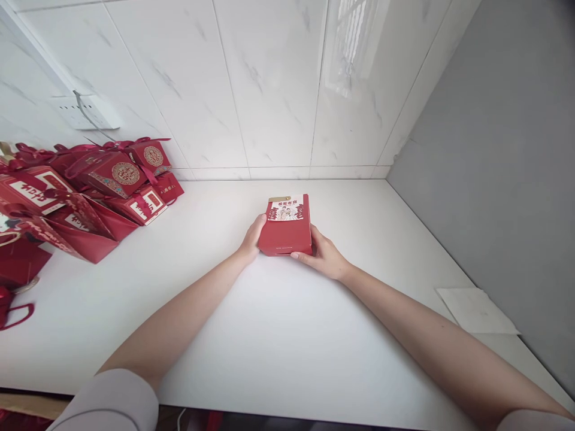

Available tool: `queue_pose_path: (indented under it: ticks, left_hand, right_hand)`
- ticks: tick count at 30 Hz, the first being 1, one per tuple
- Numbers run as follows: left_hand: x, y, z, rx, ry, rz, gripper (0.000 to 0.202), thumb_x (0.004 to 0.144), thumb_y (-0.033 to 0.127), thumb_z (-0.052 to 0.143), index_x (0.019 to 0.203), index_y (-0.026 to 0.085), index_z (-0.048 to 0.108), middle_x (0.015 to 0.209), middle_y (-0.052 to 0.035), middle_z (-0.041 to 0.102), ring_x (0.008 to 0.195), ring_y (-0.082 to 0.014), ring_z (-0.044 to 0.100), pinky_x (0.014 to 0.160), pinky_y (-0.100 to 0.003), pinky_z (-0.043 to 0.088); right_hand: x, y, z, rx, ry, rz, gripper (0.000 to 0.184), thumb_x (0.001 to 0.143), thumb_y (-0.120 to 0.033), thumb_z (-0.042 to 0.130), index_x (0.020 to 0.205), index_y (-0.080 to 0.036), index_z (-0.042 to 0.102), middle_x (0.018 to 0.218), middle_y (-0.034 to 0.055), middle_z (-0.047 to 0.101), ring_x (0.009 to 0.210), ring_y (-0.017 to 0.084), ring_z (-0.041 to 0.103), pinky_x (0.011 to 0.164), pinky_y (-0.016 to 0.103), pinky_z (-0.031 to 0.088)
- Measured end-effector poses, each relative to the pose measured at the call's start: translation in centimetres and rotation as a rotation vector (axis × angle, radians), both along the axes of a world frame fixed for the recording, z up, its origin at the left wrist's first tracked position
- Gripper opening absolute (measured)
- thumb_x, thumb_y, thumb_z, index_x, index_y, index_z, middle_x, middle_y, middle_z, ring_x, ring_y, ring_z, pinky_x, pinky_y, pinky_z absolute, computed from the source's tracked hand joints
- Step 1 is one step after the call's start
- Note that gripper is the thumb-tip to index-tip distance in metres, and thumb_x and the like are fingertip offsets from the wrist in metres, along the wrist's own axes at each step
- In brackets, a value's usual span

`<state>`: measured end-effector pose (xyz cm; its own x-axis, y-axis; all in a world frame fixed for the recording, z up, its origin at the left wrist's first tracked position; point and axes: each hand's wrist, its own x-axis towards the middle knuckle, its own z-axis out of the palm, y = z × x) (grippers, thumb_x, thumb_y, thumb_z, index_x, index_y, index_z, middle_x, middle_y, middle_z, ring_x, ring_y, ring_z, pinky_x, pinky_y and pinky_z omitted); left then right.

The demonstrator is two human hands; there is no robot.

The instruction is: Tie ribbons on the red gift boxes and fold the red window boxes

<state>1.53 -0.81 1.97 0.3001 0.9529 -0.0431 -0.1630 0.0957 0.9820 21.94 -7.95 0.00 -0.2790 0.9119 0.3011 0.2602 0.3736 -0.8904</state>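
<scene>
A small red gift box (286, 230) with a white picture label on its top lies near the middle of the white table (278, 335). My left hand (252, 239) grips the box's left side, fingers curled round it. On the right side my right hand (322, 254) holds it too, thumb along the near edge. Both arms reach forward from the table's near edge.
A pile of several red gift boxes and bags with ribbons (85, 191) fills the table's left side. A white paper sheet (476, 310) lies at the right by the grey wall. A wall socket with a cable (87, 114) sits on the tiled wall behind.
</scene>
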Motion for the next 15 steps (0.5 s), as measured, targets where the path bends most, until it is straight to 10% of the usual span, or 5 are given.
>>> queue_pose_path:
  ticks: [15]
  left_hand:
    - [-0.19,0.09,-0.42,-0.038,-0.024,0.049,0.054,0.086,0.06,0.061,0.119,0.017,0.07,0.124,-0.011,0.072,0.12,-0.0347,0.064,0.105,-0.047,0.047]
  right_hand:
    - [0.0,0.08,-0.36,0.021,0.044,0.017,0.075,0.086,-0.048,0.072,0.149,-0.027,0.036,0.149,0.0105,0.053,0.133,0.03,0.056,0.112,0.051,0.048]
